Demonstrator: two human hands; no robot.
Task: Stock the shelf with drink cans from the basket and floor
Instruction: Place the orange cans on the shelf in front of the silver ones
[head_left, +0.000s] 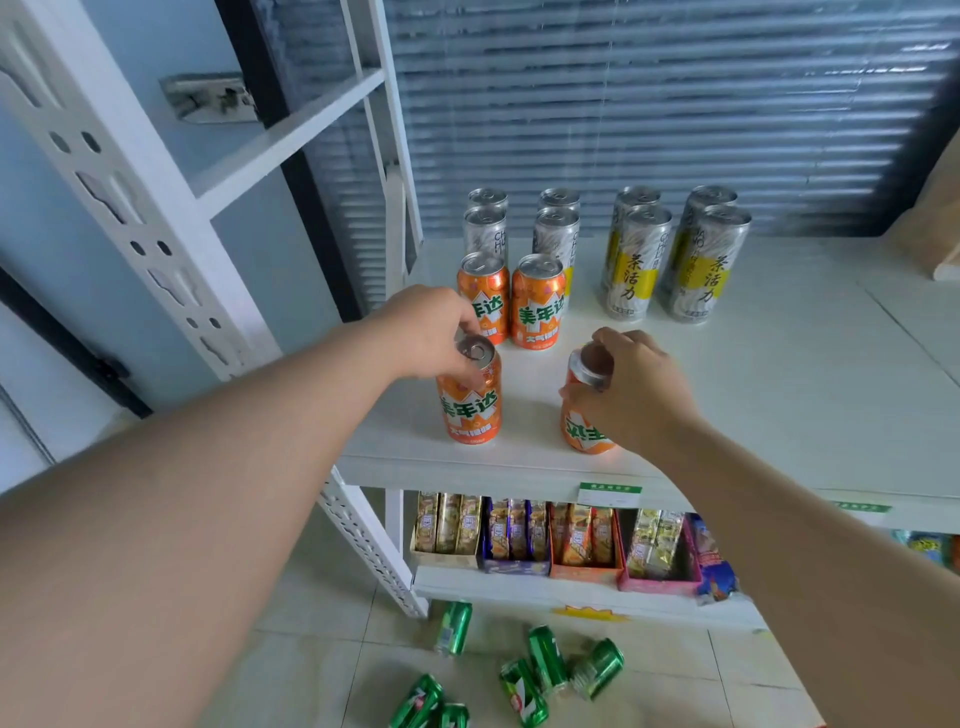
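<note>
While left hand (431, 332) fingers clamp a can (470, 408) rim on shelf (779, 415), right hand (641, 389) grips second can (584, 434), apparently tilted.

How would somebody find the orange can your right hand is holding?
Start at the white shelf. Four orange cans sit at its left front; the front-right can is gripped by the right hand. Only it is tilted.

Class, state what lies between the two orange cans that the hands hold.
Nothing: the head view shows only bare white shelf between the left orange can, gripped by the left hand, and the right orange can, gripped by the right hand.
</note>
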